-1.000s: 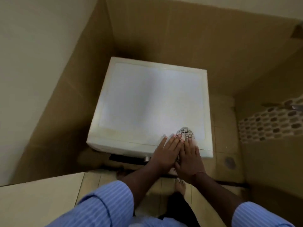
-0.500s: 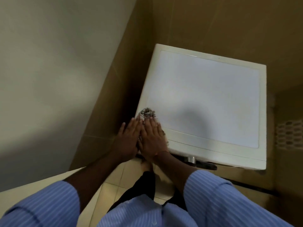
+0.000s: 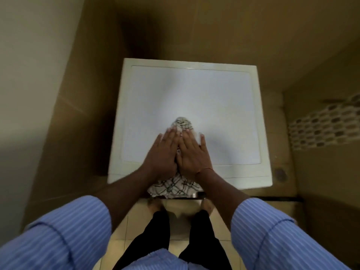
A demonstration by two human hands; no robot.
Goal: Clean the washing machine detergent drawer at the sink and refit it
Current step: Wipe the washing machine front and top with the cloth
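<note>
A white washing machine (image 3: 214, 98) stands in a tiled corner, and I look down on its flat top. A white cloth with a black line pattern (image 3: 175, 185) lies on the top near the front edge and hangs over it. My left hand (image 3: 162, 152) and my right hand (image 3: 192, 152) lie flat side by side on the cloth, fingers straight and pointing away, pressing it down. The cloth's far tip (image 3: 182, 123) shows beyond my fingertips. The machine's front and the detergent drawer are hidden from this angle.
Brown tiled walls close in behind and on both sides of the machine. A mosaic tile strip (image 3: 321, 125) runs along the right wall. A round floor drain (image 3: 280, 173) sits to the right of the machine. My feet stand on pale floor tiles (image 3: 124, 227).
Both hands slid the cloth along the front of the top: from the right front corner to the left front corner, then back to the middle, now a little further in.
</note>
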